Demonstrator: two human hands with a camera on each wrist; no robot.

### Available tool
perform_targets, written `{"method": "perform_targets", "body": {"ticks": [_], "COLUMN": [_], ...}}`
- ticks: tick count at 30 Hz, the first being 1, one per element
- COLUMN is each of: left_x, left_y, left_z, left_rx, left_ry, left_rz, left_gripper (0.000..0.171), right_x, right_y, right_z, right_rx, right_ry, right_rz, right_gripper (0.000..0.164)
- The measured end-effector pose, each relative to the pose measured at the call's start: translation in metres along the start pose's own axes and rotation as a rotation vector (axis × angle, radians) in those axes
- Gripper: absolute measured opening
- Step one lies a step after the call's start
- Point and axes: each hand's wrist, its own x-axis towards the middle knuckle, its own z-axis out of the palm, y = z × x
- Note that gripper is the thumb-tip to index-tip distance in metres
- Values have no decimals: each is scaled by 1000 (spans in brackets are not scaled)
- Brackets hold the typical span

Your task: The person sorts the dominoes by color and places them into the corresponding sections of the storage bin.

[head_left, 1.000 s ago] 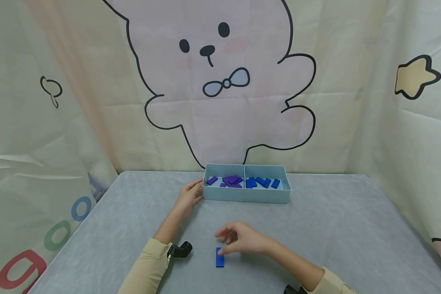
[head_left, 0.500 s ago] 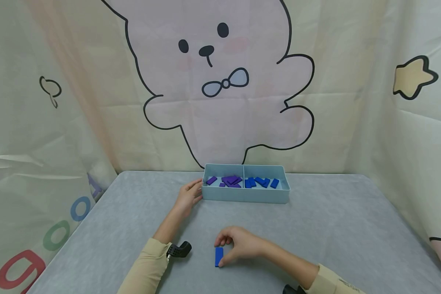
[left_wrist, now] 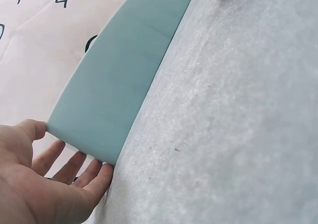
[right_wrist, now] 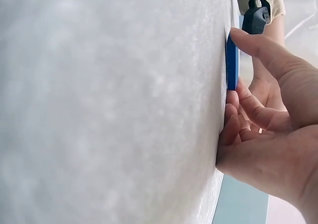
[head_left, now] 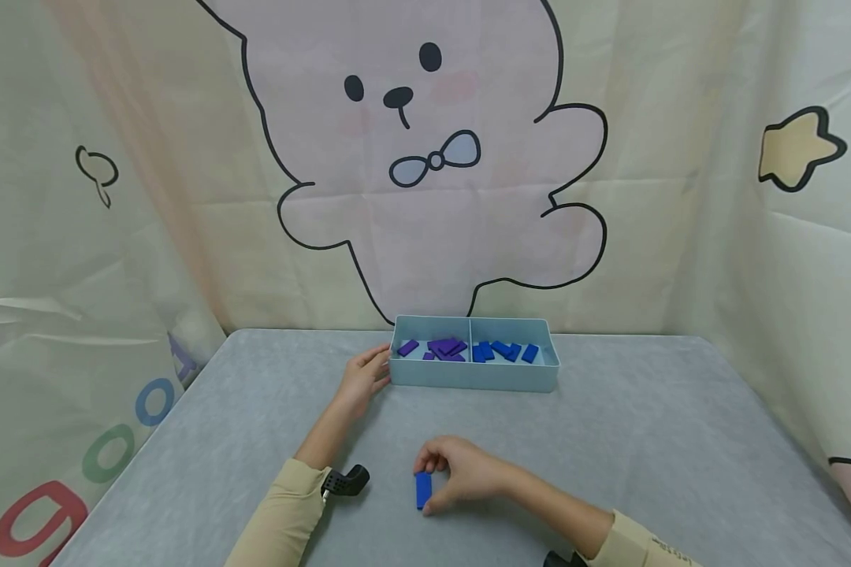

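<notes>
A flat rectangular blue block [head_left: 423, 491] is at the table's near middle. My right hand [head_left: 471, 470] pinches it lengthwise, thumb at the near end and a fingertip at the far end. In the right wrist view the same blue block [right_wrist: 232, 62] sits between thumb and finger, very close to the table surface. My left hand [head_left: 360, 383] touches the left end of a pale blue two-compartment box [head_left: 475, 376]. The left wrist view shows the left hand [left_wrist: 54, 184] with thumb and fingertips against the end of that box [left_wrist: 109, 85].
Several purple blocks [head_left: 447, 347] lie in the box's left compartment, several blue blocks [head_left: 505, 350] in its right one. The box stands at the back of the grey-covered table [head_left: 645, 441]. Behind it hangs a printed curtain [head_left: 425, 236].
My right thumb has come down to the block's near end, and the hand now pinches the block. The block has shifted very slightly away from me. The left hand stays at the box.
</notes>
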Motion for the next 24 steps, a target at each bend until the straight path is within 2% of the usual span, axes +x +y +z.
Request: {"method": "perform_targets", "body": {"ticks": [16, 24], "left_x": [0, 1], "left_y": [0, -1], "left_z": [0, 0], "left_rx": [-6, -7], "left_ry": [10, 3], "left_rz": [-13, -16], "left_gripper": [48, 48], "right_x": [0, -1], "right_y": [1, -3], "right_z": [-6, -10], "right_rx": [22, 88], "right_ry": [-10, 3], "right_rz": [20, 35], "right_gripper": [31, 33]}}
